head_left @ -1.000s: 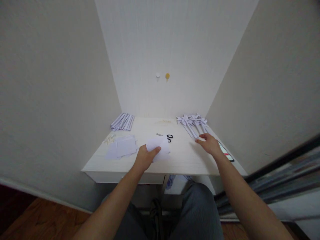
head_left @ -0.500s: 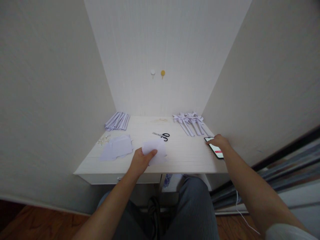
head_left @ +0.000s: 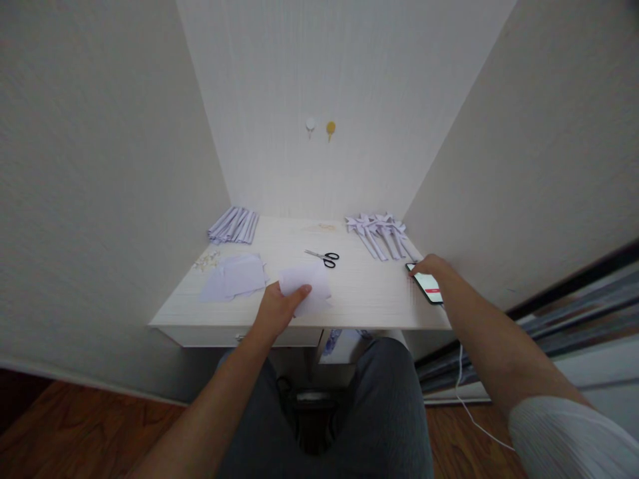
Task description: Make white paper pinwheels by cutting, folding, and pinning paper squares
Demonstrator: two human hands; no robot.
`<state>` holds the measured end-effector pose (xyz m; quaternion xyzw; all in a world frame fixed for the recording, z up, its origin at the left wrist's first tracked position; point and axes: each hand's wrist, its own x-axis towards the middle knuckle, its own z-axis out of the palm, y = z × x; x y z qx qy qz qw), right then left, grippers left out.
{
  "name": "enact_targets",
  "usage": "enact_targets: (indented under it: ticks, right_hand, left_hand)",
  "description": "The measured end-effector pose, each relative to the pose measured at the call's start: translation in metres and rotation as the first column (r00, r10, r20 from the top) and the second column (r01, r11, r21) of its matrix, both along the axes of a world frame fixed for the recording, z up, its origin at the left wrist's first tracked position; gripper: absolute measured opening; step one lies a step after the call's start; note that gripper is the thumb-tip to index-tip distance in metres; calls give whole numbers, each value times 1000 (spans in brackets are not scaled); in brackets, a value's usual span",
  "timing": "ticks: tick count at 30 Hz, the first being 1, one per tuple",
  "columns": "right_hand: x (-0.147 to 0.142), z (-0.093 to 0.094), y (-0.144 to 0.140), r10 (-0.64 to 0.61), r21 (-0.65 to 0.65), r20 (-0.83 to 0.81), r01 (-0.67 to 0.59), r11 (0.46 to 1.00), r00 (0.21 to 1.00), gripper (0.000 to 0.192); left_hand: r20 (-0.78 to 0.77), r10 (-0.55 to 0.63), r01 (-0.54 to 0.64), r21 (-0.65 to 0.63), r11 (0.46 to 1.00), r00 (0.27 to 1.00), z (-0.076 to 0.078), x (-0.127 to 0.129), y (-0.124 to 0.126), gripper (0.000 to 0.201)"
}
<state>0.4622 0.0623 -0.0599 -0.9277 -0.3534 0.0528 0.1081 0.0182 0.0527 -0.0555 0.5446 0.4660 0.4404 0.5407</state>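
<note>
My left hand [head_left: 280,308] is closed on a sheet of white paper [head_left: 304,276], its thumb lying over the top near the table's front edge. At the right side my right hand [head_left: 433,267] reaches across the upper end of a smartphone [head_left: 428,286] with a lit screen, gripping it by the edges; some of its fingers are hidden. Beyond the held paper lie open scissors [head_left: 324,257] with black handles. Loose white paper sheets [head_left: 243,275] overlap to the left of my left hand.
Rolled paper sticks [head_left: 233,225] are bundled at the back left, with small pale bits [head_left: 206,261] before them. Several paper pinwheels [head_left: 377,229] lie at the back right. Walls enclose the white table [head_left: 369,293] on three sides. A white cable [head_left: 466,406] hangs at right.
The view has tilted downward, so the table sits higher in the picture. Both hands keep nearly the same places, on the paper and on the smartphone.
</note>
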Motion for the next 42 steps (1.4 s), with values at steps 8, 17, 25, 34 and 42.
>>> enact_targets:
  ticks: [8,17,25,34,42]
  right_hand:
    - [-31,23,-9,-71,15,-127,73,997,989,38]
    - [-162,46,-57,574,599,-330,-304,741,749,36]
    - [-268,56,-139,854,799,-405,-328,504,326,30]
    - [-316,50,-185,862,856,-372,-232,462,343,15]
    - [-333,51,-188,854,824,-411,-270,498,320,15]
  left_hand:
    - [30,-28,29,-40,999,999,-5,-3,1,35]
    - [52,-101,105,-92,990,994,2,-2,-38,43]
    - [40,-274,277,-85,957,961,23,-31,-101,29]
    - [183,-103,113,-44,993,978,24,-73,-150,38]
    - [414,127,-102,-82,991,902,28,-94,-144,50]
